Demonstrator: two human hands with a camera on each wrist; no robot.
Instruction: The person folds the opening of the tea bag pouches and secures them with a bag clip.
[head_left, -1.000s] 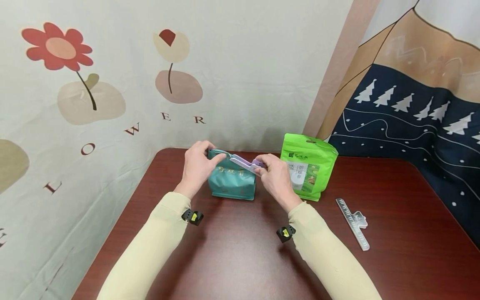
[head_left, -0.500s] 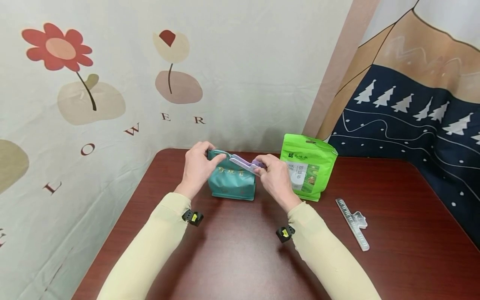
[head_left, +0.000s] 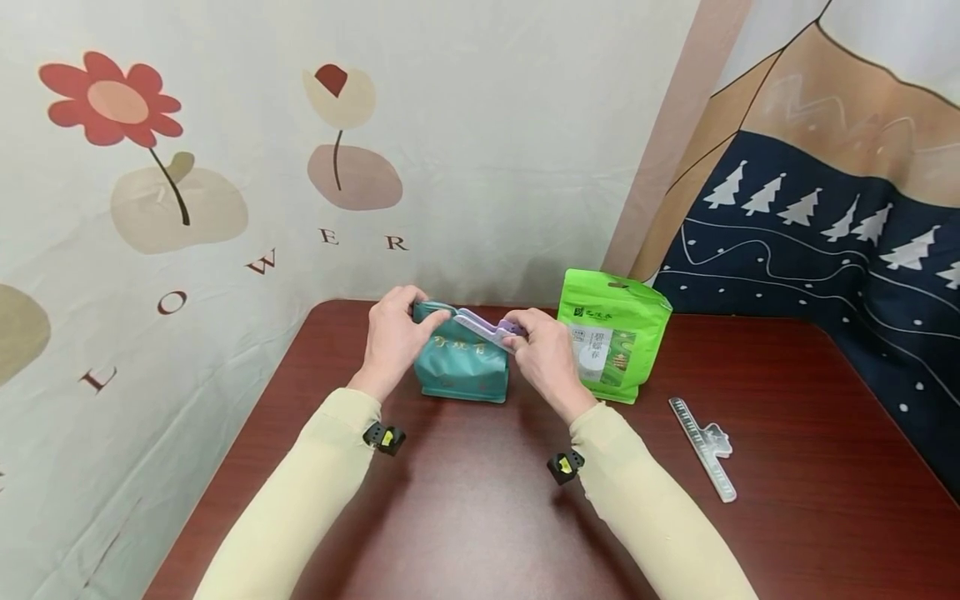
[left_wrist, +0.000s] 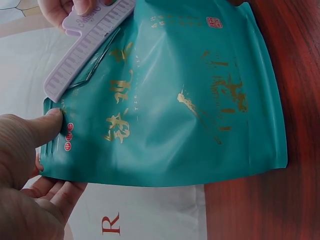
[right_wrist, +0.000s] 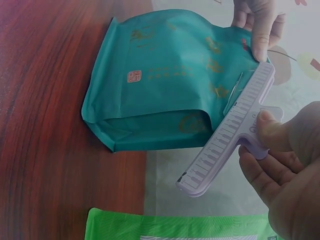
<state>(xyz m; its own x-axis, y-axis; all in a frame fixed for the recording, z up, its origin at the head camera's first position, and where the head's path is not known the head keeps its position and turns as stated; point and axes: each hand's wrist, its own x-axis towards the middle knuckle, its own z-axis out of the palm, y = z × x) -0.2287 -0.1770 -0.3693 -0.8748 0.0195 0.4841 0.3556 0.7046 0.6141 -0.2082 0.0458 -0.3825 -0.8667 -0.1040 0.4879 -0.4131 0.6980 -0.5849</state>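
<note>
A teal bag [head_left: 461, 367] with gold lettering stands on the table. My left hand [head_left: 393, 337] pinches its folded top at the left corner, thumb in front and fingers behind. In my right hand [head_left: 551, 354] is a lilac clip [right_wrist: 227, 132] with a piano-key pattern, its handle tabs squeezed between thumb and fingers. The clip lies slanted along the bag's top edge, one end close to my left thumb [left_wrist: 50, 122] and the other end sticking out past the bag's side. How far its jaws reach around the fold cannot be told.
A bright green bag [head_left: 648, 333] stands upright just right of my right hand. Farther right, a clear clip [head_left: 703, 450] lies on the dark red wooden table [head_left: 465, 500]. A printed cloth [head_left: 487, 167] hangs behind the table.
Both hands, the teal bag and the lilac clip keep nearly the same places relative to each other. The whole head view has shifted slightly.
</note>
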